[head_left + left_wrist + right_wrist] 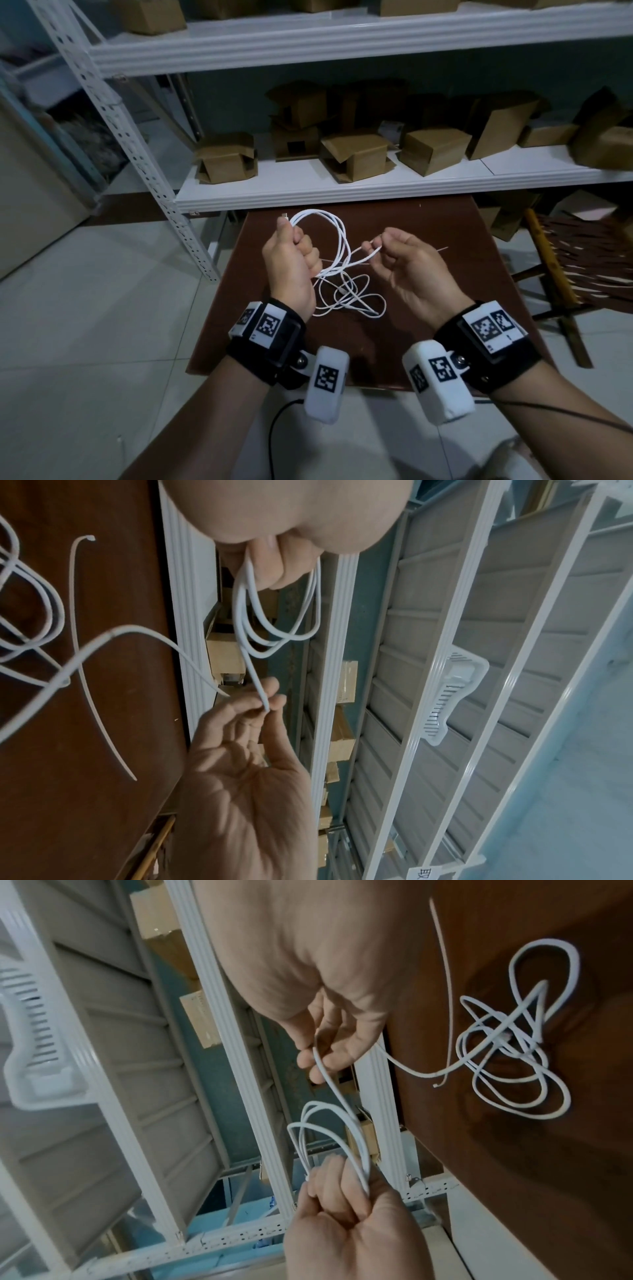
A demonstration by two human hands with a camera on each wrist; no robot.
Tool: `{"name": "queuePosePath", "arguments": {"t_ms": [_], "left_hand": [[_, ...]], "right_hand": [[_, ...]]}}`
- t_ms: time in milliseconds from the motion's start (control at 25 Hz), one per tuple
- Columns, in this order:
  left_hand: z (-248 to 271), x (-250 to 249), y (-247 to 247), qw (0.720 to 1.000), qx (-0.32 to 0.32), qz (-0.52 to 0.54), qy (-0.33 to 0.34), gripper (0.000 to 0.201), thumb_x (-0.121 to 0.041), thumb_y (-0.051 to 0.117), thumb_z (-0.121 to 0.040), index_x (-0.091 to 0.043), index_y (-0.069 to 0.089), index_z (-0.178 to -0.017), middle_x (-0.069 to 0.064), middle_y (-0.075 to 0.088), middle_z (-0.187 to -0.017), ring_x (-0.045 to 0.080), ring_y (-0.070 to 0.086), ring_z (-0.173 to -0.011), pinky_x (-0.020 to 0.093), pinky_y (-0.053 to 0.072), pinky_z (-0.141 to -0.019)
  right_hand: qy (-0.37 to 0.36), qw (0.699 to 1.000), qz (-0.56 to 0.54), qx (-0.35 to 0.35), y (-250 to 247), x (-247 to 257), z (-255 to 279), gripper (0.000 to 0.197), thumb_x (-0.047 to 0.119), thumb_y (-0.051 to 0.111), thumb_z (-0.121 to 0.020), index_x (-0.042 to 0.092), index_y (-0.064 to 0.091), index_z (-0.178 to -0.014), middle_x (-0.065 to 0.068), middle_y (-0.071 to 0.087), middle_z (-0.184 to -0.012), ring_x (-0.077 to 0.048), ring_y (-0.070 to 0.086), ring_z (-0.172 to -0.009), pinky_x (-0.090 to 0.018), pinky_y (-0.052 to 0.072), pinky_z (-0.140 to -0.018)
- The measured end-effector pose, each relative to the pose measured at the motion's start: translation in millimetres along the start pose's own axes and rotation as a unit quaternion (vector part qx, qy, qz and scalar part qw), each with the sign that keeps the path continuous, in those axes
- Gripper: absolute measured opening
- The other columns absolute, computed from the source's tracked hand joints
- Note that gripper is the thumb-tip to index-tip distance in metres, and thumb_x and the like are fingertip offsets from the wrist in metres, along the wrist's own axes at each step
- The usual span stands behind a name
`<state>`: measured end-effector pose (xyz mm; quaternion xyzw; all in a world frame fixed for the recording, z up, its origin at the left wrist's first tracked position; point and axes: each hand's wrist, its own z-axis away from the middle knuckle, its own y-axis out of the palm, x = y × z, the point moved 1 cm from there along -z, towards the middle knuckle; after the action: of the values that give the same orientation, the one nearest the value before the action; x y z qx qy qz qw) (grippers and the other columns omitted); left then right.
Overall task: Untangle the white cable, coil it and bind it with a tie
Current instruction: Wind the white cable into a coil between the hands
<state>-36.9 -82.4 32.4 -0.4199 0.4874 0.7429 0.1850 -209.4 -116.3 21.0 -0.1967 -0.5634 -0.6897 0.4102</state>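
Note:
My left hand (299, 251) is a fist above the brown table (452, 294), gripping several loops of the white cable (323, 219) that arch up from it. My right hand (378, 245) pinches one strand of the cable between thumb and fingertips, just right of the loops. The rest of the cable lies tangled (352, 298) on the table between my wrists. In the left wrist view the loops (274, 639) hang from my left fingers (270, 566). A thin white tie (71, 601) lies loose on the table, also visible as the tie (448, 1001) beside the tangle (514, 1053).
A white metal shelf (342, 192) stands directly behind the table and carries several cardboard boxes (356, 154). Its perforated upright (137, 154) slants down at the left. A woven wooden seat (575, 260) stands right of the table. Tiled floor lies at the left.

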Motion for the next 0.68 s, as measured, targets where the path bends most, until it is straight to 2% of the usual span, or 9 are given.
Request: {"name": "queuePosePath", "arguments": {"t_ms": [80, 120, 200, 280, 360, 480, 600, 680], "left_hand": [[0.3, 2.7, -0.1, 1.0, 0.0, -0.025, -0.015, 0.047, -0.038, 0.037, -0.113, -0.02, 0.038, -0.07, -0.007, 0.023, -0.052, 0.005, 0.016, -0.036, 0.018, 0.013, -0.034], [0.6, 4.8, -0.1, 0.999, 0.004, -0.037, -0.025, 0.046, -0.038, 0.038, -0.113, -0.02, 0.038, -0.07, -0.007, 0.023, -0.052, 0.005, 0.016, -0.037, 0.018, 0.012, -0.034], [2.0, 9.0, 1.1, 0.997, 0.015, -0.067, -0.041, 0.046, -0.038, 0.038, -0.112, -0.021, 0.038, -0.07, -0.007, 0.023, -0.052, 0.005, 0.016, -0.036, 0.018, 0.012, -0.034], [3.5, 10.6, 2.1, 0.994, 0.022, -0.097, -0.048, 0.045, -0.037, 0.038, -0.113, -0.021, 0.039, -0.07, -0.006, 0.024, -0.053, 0.005, 0.017, -0.036, 0.018, 0.012, -0.034], [4.3, 10.1, 2.7, 0.991, 0.031, -0.12, -0.05, 0.045, -0.037, 0.038, -0.113, -0.021, 0.039, -0.071, -0.006, 0.025, -0.054, 0.005, 0.017, -0.037, 0.018, 0.012, -0.034], [3.4, 9.9, 1.8, 0.986, 0.041, -0.156, -0.046, 0.045, -0.037, 0.039, -0.112, -0.021, 0.039, -0.071, -0.007, 0.026, -0.053, 0.005, 0.018, -0.036, 0.017, 0.013, -0.034], [5.3, 11.3, 2.4, 0.98, 0.056, -0.182, -0.05, 0.045, -0.036, 0.04, -0.112, -0.021, 0.039, -0.07, -0.007, 0.027, -0.052, 0.006, 0.019, -0.036, 0.017, 0.012, -0.035], [7.5, 12.6, 4.2, 0.978, 0.068, -0.191, -0.053, 0.045, -0.036, 0.041, -0.112, -0.02, 0.04, -0.069, -0.007, 0.028, -0.051, 0.006, 0.02, -0.036, 0.017, 0.013, -0.035]], "right_hand": [[-0.063, 0.996, 0.057, -0.011, 0.4, 4.8, 3.8, 0.019, -0.005, 0.055, -0.101, 0.007, 0.055, -0.115, -0.01, 0.068, -0.084, -0.014, 0.065, -0.06, -0.022, 0.054, -0.055], [-0.098, 0.991, 0.094, -0.006, 0.8, 6.3, 6.0, 0.02, -0.007, 0.054, -0.101, 0.006, 0.053, -0.117, -0.012, 0.069, -0.086, -0.014, 0.059, -0.055, -0.022, 0.05, -0.053], [-0.156, 0.974, 0.161, 0.014, 0.8, 7.5, 8.6, 0.023, -0.007, 0.051, -0.102, 0.002, 0.05, -0.123, -0.015, 0.074, -0.093, -0.015, 0.054, -0.054, -0.022, 0.049, -0.056], [-0.182, 0.961, 0.205, 0.038, 0.7, 7.8, 8.9, 0.027, -0.005, 0.05, -0.104, 0.001, 0.046, -0.13, -0.016, 0.078, -0.105, -0.016, 0.056, -0.056, -0.022, 0.051, -0.059], [-0.187, 0.952, 0.233, 0.06, 1.1, 8.5, 7.6, 0.032, -0.003, 0.051, -0.105, 0.003, 0.046, -0.136, -0.011, 0.079, -0.114, -0.017, 0.062, -0.063, -0.024, 0.054, -0.062], [-0.193, 0.941, 0.268, 0.075, 0.6, 7.4, 4.9, 0.035, -0.002, 0.053, -0.105, 0.008, 0.049, -0.139, -0.001, 0.078, -0.121, -0.018, 0.07, -0.087, -0.025, 0.058, -0.073], [-0.193, 0.932, 0.296, 0.08, -1.3, 6.4, 2.1, 0.037, -0.002, 0.054, -0.105, 0.01, 0.051, -0.14, 0.003, 0.077, -0.123, -0.012, 0.071, -0.112, -0.03, 0.055, -0.093], [-0.179, 0.934, 0.297, 0.088, -1.4, 6.0, 0.9, 0.038, 0.0, 0.053, -0.105, 0.01, 0.051, -0.141, 0.003, 0.076, -0.125, -0.012, 0.071, -0.114, -0.029, 0.055, -0.094]]}}
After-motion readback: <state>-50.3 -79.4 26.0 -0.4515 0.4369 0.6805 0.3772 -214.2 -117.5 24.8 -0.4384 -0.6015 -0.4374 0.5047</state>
